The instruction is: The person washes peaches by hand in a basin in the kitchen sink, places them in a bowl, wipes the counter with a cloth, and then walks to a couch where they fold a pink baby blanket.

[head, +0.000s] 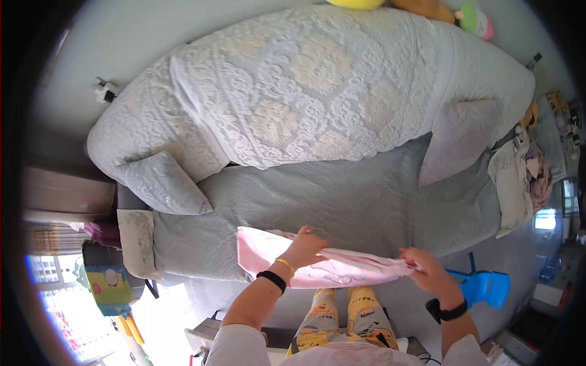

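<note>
A pink piece of cloth (265, 254) with pale printing lies partly on the front edge of the grey sofa seat cover (320, 196). My left hand (304, 249) grips its upper edge near the middle, palm down. At the cloth's right end, my right hand (423, 270) pinches a gathered corner. Between the two hands the upper edge is folded and bunched, while the left end is spread flat on the seat. The underside of the cloth and some of my fingertips are hidden.
A patterned cover (320, 87) drapes the sofa back. Grey cushions (167, 183) (462, 137) rest at both ends. A blue plastic chair (485, 286) stands on the floor to the right. Clothes (538, 178) lie on the right armrest. Plush toys (425, 9) sit behind the sofa back.
</note>
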The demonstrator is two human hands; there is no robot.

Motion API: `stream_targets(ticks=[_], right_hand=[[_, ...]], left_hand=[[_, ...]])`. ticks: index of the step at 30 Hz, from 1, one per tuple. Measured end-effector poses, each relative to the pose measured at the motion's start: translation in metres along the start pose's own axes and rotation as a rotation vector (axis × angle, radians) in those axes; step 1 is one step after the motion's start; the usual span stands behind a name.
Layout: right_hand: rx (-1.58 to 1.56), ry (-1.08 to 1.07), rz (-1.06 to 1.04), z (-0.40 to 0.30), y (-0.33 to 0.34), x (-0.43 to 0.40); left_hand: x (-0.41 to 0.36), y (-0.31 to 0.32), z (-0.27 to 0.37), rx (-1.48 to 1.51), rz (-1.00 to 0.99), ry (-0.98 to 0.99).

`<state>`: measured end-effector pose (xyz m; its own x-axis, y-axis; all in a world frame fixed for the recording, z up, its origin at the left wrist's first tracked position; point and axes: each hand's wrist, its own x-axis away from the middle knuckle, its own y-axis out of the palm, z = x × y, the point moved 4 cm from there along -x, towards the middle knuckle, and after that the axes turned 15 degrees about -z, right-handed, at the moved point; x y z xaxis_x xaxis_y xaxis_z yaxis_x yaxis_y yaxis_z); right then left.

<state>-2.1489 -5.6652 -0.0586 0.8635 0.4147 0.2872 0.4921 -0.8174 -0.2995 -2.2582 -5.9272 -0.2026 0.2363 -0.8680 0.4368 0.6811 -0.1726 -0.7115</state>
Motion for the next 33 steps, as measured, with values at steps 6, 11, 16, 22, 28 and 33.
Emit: stream_targets(ticks=[6, 11, 16, 22, 28, 33], right_hand=[[-0.225, -0.247, 0.493, -0.092, -0.06, 0.103], [-0.034, -0.366, 0.769, -0.2, -0.109, 0.162], [0.164, -0.506, 0.931, -0.271, -0.126, 0.203], [0.295, -0.531, 0.854, -0.363, -0.154, 0.196], [0.365, -0.589, 0.593, -0.414, -0.215, 0.166], [0.284, -0.647, 0.656, -0.43, -0.244, 0.158]], left_hand=[[0.118, -0.004, -0.031, -0.074, -0.026, -0.302], [0.172, -0.05, 0.017, -0.147, 0.384, -0.115], [0.196, -0.065, 0.069, -0.016, 0.447, -0.08], [0.19, -0.036, 0.086, 0.163, 0.703, -0.117], [0.18, -0.02, 0.091, 0.281, 0.801, -0.13], [0.186, -0.044, 0.118, 0.325, 0.844, -0.223]])
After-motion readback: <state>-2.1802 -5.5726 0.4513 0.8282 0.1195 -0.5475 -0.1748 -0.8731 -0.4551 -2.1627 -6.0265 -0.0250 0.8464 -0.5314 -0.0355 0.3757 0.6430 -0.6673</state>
